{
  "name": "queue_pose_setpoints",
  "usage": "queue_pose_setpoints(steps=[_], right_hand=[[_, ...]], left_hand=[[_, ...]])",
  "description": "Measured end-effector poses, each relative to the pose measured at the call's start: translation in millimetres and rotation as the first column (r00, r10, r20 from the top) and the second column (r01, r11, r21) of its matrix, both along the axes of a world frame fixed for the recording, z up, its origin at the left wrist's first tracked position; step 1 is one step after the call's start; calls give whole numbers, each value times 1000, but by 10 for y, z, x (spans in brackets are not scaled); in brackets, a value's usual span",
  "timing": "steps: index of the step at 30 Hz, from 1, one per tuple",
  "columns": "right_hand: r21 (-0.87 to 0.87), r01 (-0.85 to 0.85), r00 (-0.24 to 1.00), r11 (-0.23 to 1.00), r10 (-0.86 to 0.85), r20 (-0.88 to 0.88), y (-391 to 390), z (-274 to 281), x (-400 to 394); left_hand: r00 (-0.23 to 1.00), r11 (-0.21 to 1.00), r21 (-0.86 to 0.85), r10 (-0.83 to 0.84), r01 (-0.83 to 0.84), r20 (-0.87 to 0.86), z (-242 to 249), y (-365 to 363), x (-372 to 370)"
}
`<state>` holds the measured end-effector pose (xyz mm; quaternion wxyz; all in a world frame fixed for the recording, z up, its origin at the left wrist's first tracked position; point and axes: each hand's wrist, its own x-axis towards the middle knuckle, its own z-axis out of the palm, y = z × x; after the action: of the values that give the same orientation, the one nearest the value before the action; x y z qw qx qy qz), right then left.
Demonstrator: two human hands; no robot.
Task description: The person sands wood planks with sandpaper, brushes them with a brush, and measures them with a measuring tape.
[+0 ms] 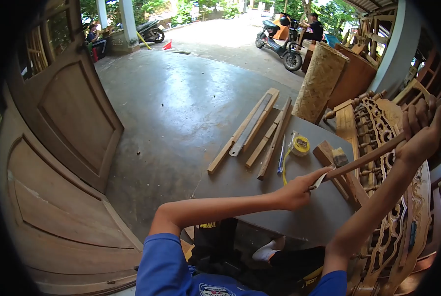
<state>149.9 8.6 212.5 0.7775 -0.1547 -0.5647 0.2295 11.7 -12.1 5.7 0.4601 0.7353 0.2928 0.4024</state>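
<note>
A long, thin wooden strip (366, 159) slants up to the right above the grey table (299, 222). My left hand (299, 191) is closed around its lower end, with a small pale folded piece (321, 178) showing by the fingers. High on the right, my right hand (422, 129) has its fingers wrapped round the other end. On the table below lie a yellow tape measure (300, 144) with its tape partly out, a pen (281, 157), and a wooden block (325, 152) with a small yellow-and-dark object (339, 157) against it.
Several wooden strips (265, 143) and a metal ruler (251, 126) lie left of the tape measure. Carved wooden furniture (393, 207) stands close on my right, with a rolled woven mat (320, 81) beyond. Wooden door panels (67, 197) stand left. A scooter (279, 43) and two people are farther off.
</note>
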Motion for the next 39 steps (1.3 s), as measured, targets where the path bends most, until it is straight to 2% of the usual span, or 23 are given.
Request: queue_pose_setpoints(steps=[1, 4, 5, 7, 10, 13, 16, 17, 18, 20, 23, 26, 27, 30, 31, 34, 36, 39], right_hand=[[-14, 47, 999, 999, -47, -18, 25, 4, -18], [-104, 199, 971, 975, -210, -116, 20, 47, -217], [-94, 140, 986, 986, -148, -78, 42, 32, -181], [-99, 136, 986, 986, -144, -86, 29, 37, -196], [-100, 144, 986, 985, -151, -75, 54, 30, -174], [-111, 167, 981, 980, -176, -76, 41, 25, -161], [-131, 140, 983, 981, -154, -102, 24, 41, -110], [-104, 137, 984, 985, -147, -98, 45, 26, -89], [-80, 134, 986, 988, -141, -91, 59, 14, -85], [-92, 174, 977, 980, -184, -104, 51, 18, -102], [-94, 149, 981, 984, -159, -110, 31, 19, -67], [-112, 161, 977, 981, -175, -125, -7, 19, -113], [-117, 148, 978, 982, -163, -133, 12, 21, -102], [-105, 159, 980, 982, -170, -100, 37, 26, -89], [-104, 176, 977, 979, -187, -106, 31, 26, -101], [-71, 167, 980, 983, -173, -93, 47, 12, -63], [-71, 163, 982, 984, -168, -80, 34, 18, -95], [-82, 167, 983, 983, -172, -65, 36, 32, -126]], left_hand=[[999, 997, -62, -49, 50, 9, -80, 32, -74], [1000, 999, -41, 11, -11, 1, -82, 32, -21], [1000, 1000, -31, -2, 2, 14, -51, 30, -14], [999, 1000, -14, -21, 22, 41, 234, -81, -68], [995, 996, 83, -28, 20, 98, 198, -46, -38], [998, 997, -79, -23, 28, 64, -24, -21, -35], [998, 994, 103, 37, -42, 48, 75, -32, -14], [998, 992, 121, -27, 20, 52, 192, -38, -46], [991, 995, 83, -64, 54, 120, 276, -35, -53], [995, 995, -54, -78, 81, 60, 270, -24, -44], [999, 999, -24, -43, 43, 22, -160, 77, -41], [998, 998, -3, -59, 59, 2, 47, 76, -69], [997, 998, -6, -69, 69, 42, 185, 40, -62], [991, 981, 193, -29, 3, 128, 266, -50, -17], [997, 995, 97, -2, -5, 76, 199, -81, -3], [998, 998, -47, -34, 37, 51, -116, -44, -19], [998, 998, 61, 18, -22, 55, -116, -59, 6], [993, 994, 90, 56, -66, 108, 33, -152, 66]])
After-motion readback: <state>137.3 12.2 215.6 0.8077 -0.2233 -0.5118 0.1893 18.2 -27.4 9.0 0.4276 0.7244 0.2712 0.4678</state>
